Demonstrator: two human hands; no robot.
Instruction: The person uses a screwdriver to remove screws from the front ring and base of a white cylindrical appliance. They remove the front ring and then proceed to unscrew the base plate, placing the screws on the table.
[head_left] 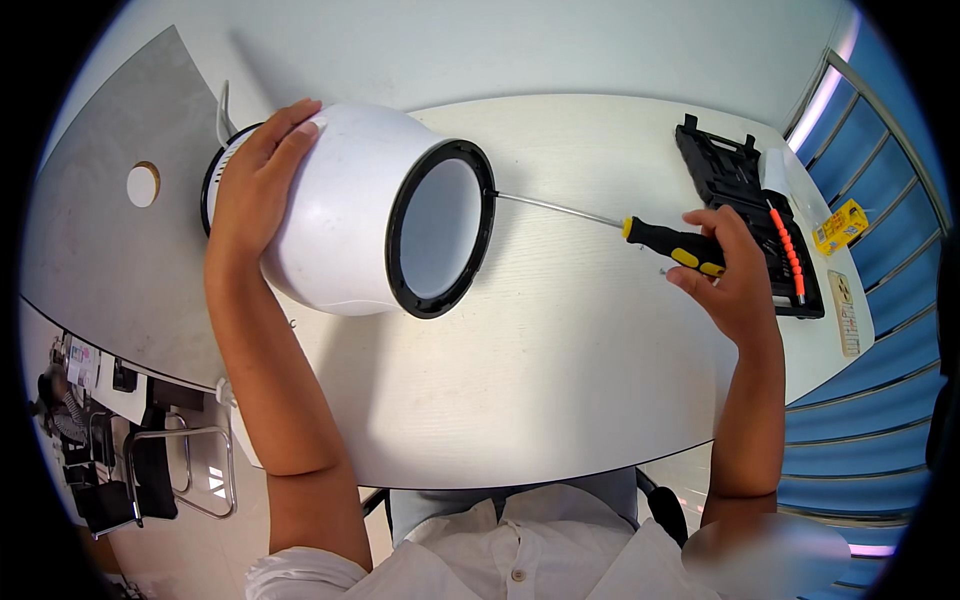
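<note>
A white, barrel-shaped appliance [345, 215] lies on its side on the white table, a black ring [398, 250] around its end that faces right. My left hand [262, 185] grips it from above near its left end, fingers bent over the curved shell. In my right hand [735, 270] is a screwdriver [665, 240] with a black and yellow handle, held by the handle's end between thumb and fingers. Its long shaft points left, and the tip meets the upper right edge of the black ring. A small screw-like piece [662, 271] lies by my right thumb.
An open black tool case [715, 165] sits at the right, with an orange flexible shaft [787, 245] on it. Beyond are a yellow box [840, 227] and a pale remote-like object [845, 312]. A grey tabletop [110, 260] adjoins at left; metal railings stand right.
</note>
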